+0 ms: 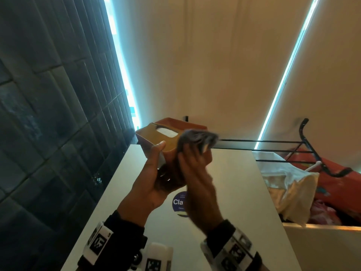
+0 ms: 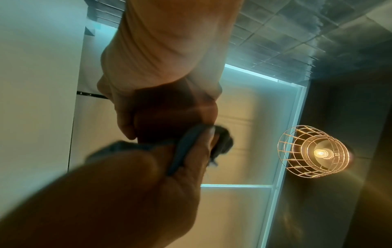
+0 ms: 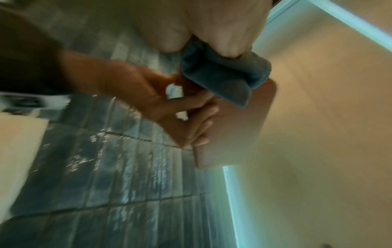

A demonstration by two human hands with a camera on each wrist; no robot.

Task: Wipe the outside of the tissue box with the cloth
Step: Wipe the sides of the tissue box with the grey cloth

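Note:
My left hand (image 1: 156, 169) holds an orange-brown tissue box (image 1: 152, 133) tilted in the air above a white top, thumb on the near edge and fingers under it. White tissue shows in the box's slot. My right hand (image 1: 195, 163) grips a bunched blue-grey cloth (image 1: 197, 138) and presses it against the box's right side. In the right wrist view the cloth (image 3: 224, 73) lies on the box's (image 3: 237, 130) corner, with the left hand's fingers (image 3: 199, 117) curled against its underside. The left wrist view shows the cloth (image 2: 186, 146) blurred in my right hand (image 2: 148, 176).
A white cabinet top (image 1: 224, 192) with a round blue sticker (image 1: 178, 202) lies below the hands. A dark tiled wall (image 1: 48, 114) stands at the left. A black wire rack (image 1: 283, 151) and stuffed bags (image 1: 289, 184) sit at the right. A caged pendant lamp (image 2: 314, 151) hangs overhead.

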